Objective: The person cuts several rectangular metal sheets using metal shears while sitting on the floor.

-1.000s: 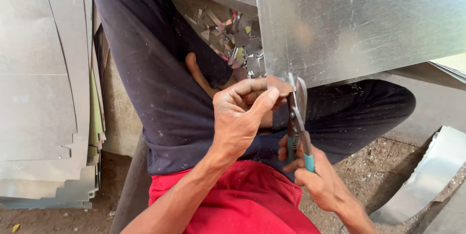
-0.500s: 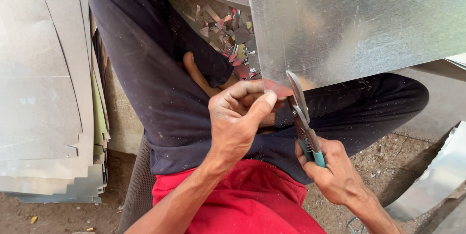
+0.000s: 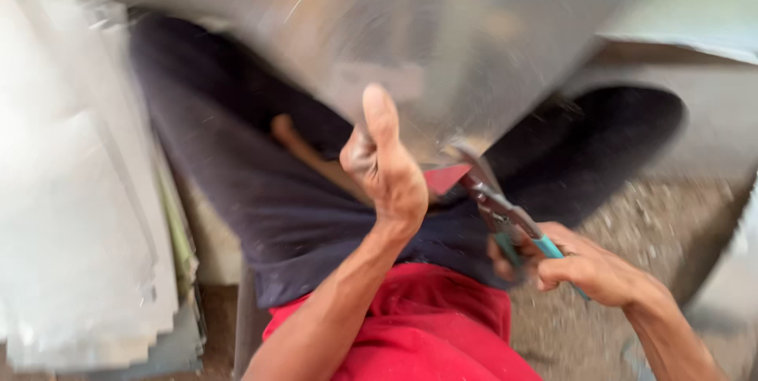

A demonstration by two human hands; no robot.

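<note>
Tin snips at the edge of a galvanised metal sheet, seen from the head camera.
The left hand grips the metal sheet over the lap, thumb up; the right hand clenches the teal-handled tin snips, blades at the sheet's lower edge; stacked sheets lie left.

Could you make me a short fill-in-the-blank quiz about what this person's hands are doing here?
1. The left hand grips the edge of a metal ____.
2. The right hand holds snips with ____ handles.
3. The stacked sheets lie on the person's ____ side.

Missing words: sheet; teal; left
</note>
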